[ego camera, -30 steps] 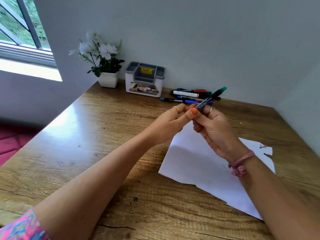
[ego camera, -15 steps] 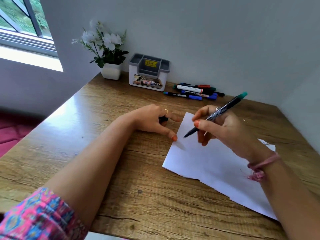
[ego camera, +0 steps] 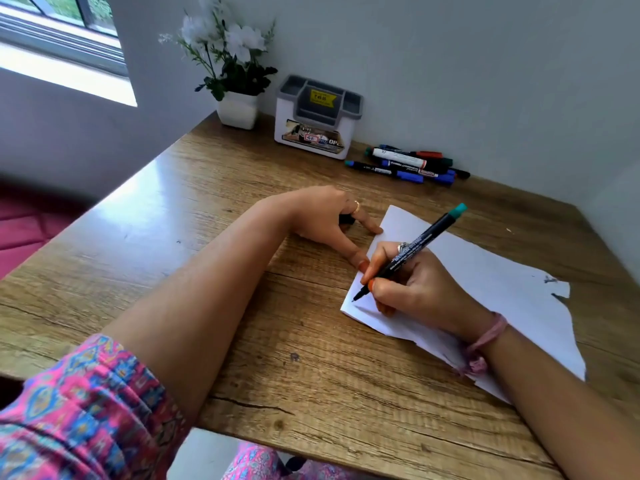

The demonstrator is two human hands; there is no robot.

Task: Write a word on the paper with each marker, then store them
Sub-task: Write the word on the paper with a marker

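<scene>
A white sheet of paper (ego camera: 485,289) lies on the wooden table (ego camera: 207,289), right of centre. My right hand (ego camera: 415,292) grips a black marker with a teal end (ego camera: 422,240), uncapped, its tip touching the paper near the sheet's left corner. My left hand (ego camera: 322,216) rests on the table beside the paper, with a fingertip on the sheet's left edge. A small dark marker cap (ego camera: 346,220) is tucked under its curled fingers. Several other markers (ego camera: 408,164) lie in a pile at the back by the wall.
A grey and white pen holder (ego camera: 318,116) stands at the back, left of the marker pile. A white pot of white flowers (ego camera: 237,109) sits in the back left corner. Walls close the table at the back and right. Small dark marks show on the paper's right edge.
The hands pulled the cap off the marker and came apart. My left hand went down beside the paper with the cap; my right hand lowered the marker tip onto the sheet.
</scene>
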